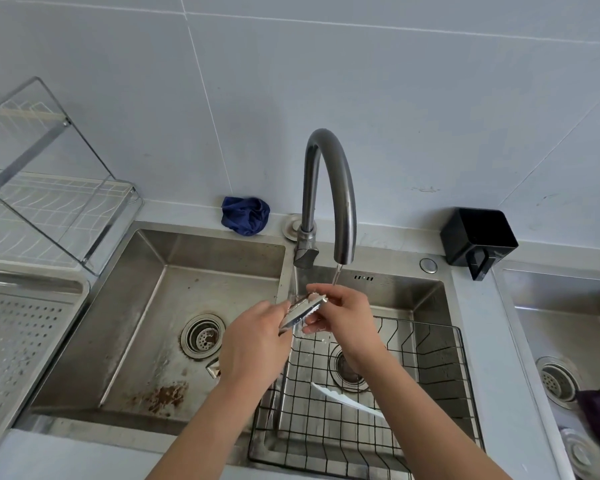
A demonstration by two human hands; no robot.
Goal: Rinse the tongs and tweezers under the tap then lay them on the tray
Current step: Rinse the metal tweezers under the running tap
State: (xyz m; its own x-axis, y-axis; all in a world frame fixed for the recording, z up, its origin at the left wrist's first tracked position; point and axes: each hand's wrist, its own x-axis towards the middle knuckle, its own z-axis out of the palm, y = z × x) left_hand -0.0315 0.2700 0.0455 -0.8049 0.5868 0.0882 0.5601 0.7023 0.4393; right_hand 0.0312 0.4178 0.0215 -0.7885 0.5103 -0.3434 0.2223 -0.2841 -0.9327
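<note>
Steel tongs (pixel 301 310) with serrated tips are held over the divider between two sink basins, just left of the running stream from the tap (pixel 340 216). My left hand (pixel 253 344) grips their handle end, which pokes out below my wrist. My right hand (pixel 343 317) pinches the tip end, fingers curled around it, with water falling onto that hand. A white tweezer-like utensil (pixel 347 400) lies in the black wire basket (pixel 440 344) in the right basin. The perforated steel tray (pixel 21 327) sits at the far left.
A dish rack (pixel 49 188) stands behind the tray. A blue cloth (pixel 245 214) lies by the tap base. A black holder (pixel 478 239) hangs at the right. The left basin (pixel 146 306) has a drain and rust stains. Another sink (pixel 565 337) holds a purple cloth.
</note>
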